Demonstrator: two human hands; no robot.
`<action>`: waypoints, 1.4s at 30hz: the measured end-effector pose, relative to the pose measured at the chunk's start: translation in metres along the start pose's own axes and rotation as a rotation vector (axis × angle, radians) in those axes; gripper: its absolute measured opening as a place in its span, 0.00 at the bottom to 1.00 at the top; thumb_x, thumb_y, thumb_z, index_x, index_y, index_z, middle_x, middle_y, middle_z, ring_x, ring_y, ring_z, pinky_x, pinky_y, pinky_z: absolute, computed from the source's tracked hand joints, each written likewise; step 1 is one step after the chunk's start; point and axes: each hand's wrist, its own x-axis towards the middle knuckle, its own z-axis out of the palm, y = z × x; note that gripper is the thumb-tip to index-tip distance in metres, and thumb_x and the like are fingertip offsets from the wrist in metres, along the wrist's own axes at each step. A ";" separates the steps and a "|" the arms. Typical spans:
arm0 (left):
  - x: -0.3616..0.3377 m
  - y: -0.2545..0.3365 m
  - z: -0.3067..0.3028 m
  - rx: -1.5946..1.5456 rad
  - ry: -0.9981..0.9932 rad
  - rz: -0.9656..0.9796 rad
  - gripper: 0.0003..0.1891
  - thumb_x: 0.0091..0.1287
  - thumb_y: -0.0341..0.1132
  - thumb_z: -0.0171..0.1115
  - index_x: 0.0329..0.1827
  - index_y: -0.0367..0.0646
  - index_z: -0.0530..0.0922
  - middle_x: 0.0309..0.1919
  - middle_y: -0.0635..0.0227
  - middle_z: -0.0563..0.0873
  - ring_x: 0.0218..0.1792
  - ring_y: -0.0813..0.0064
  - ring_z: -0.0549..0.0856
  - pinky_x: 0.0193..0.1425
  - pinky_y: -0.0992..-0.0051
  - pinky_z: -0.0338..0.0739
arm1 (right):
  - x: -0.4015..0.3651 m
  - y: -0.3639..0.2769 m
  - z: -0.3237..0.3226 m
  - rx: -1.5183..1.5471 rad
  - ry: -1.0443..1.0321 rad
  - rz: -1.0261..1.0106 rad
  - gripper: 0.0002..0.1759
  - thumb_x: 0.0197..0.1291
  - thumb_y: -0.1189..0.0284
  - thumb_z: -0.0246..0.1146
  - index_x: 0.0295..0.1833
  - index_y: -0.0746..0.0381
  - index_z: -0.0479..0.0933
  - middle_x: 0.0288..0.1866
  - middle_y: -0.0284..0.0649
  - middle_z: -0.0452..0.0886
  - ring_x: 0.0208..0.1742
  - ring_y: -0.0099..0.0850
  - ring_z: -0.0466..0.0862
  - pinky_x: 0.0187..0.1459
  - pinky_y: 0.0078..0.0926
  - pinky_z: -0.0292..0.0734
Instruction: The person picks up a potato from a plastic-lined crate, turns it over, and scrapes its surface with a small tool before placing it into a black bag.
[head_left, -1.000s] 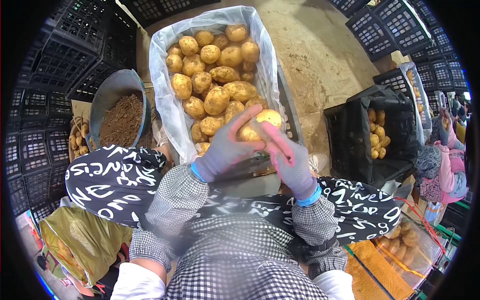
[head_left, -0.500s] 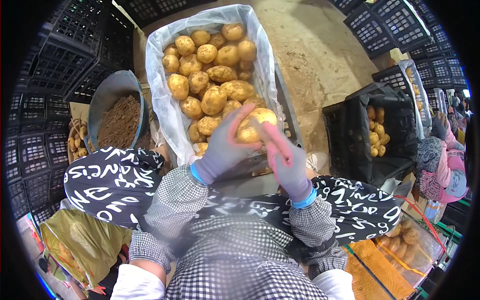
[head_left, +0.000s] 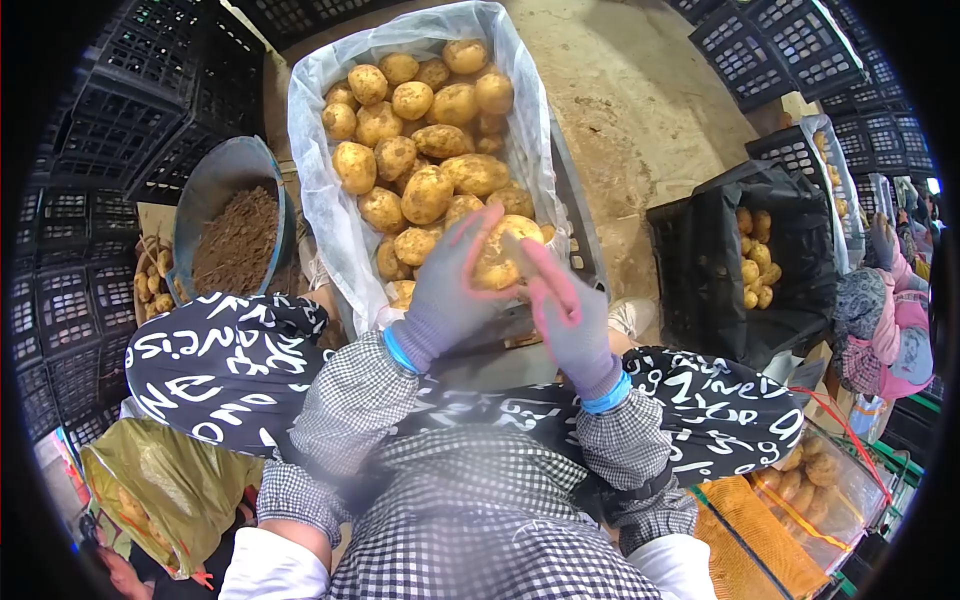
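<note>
A large yellow potato (head_left: 496,262) with brown soil on its skin is held between my two gloved hands, over the near end of a lined crate. My left hand (head_left: 446,282), in a grey and pink glove, curls round its left and lower side. The fingers of my right hand (head_left: 573,325), in a matching glove, press against its right side. Beneath and beyond them, several soil-marked potatoes (head_left: 427,195) fill the crate, which is lined with a white sheet (head_left: 318,180). My fingers hide part of the held potato.
A bucket (head_left: 284,215) of loose brown soil (head_left: 238,240) stands left of the crate. To the right, a crate with a black liner (head_left: 690,280) contains potatoes. Black crates (head_left: 135,110) are stacked at left. A person in pink sleeves (head_left: 890,320) is at far right.
The held potato has turned between my hands and shows less of its right end. My right fingers have shifted slightly along it. My left hand stays nearly in place.
</note>
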 end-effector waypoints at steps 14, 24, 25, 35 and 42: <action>0.001 -0.005 0.004 0.047 -0.016 0.022 0.46 0.49 0.35 0.77 0.75 0.45 0.65 0.69 0.53 0.72 0.69 0.54 0.73 0.72 0.63 0.69 | -0.001 -0.003 -0.004 -0.048 -0.117 0.119 0.26 0.66 0.76 0.58 0.70 0.56 0.73 0.35 0.41 0.85 0.26 0.26 0.80 0.33 0.22 0.78; 0.005 0.002 -0.004 0.013 0.041 0.050 0.46 0.48 0.31 0.76 0.74 0.44 0.65 0.68 0.52 0.73 0.68 0.54 0.73 0.73 0.64 0.68 | 0.005 0.014 -0.018 0.262 0.089 0.063 0.23 0.73 0.70 0.56 0.71 0.65 0.70 0.38 0.36 0.81 0.30 0.17 0.76 0.31 0.14 0.72; 0.006 0.005 -0.006 0.009 0.048 0.063 0.46 0.48 0.31 0.76 0.74 0.44 0.65 0.68 0.52 0.73 0.68 0.54 0.73 0.73 0.64 0.67 | 0.009 0.013 -0.022 0.373 0.168 0.099 0.24 0.74 0.68 0.55 0.71 0.65 0.69 0.39 0.37 0.81 0.31 0.18 0.76 0.32 0.15 0.74; 0.005 0.011 -0.006 -0.515 -0.087 -0.033 0.38 0.61 0.34 0.73 0.74 0.38 0.66 0.67 0.58 0.75 0.68 0.65 0.74 0.72 0.69 0.68 | 0.018 0.001 -0.017 0.625 -0.124 0.158 0.36 0.62 0.65 0.68 0.72 0.63 0.64 0.60 0.38 0.77 0.56 0.25 0.79 0.55 0.22 0.78; 0.006 0.006 -0.019 -0.926 -0.233 -0.259 0.33 0.68 0.39 0.68 0.73 0.35 0.67 0.68 0.61 0.73 0.67 0.72 0.74 0.71 0.72 0.69 | 0.018 -0.008 -0.016 0.665 -0.175 0.196 0.39 0.58 0.69 0.73 0.72 0.66 0.64 0.63 0.39 0.75 0.62 0.29 0.76 0.64 0.28 0.73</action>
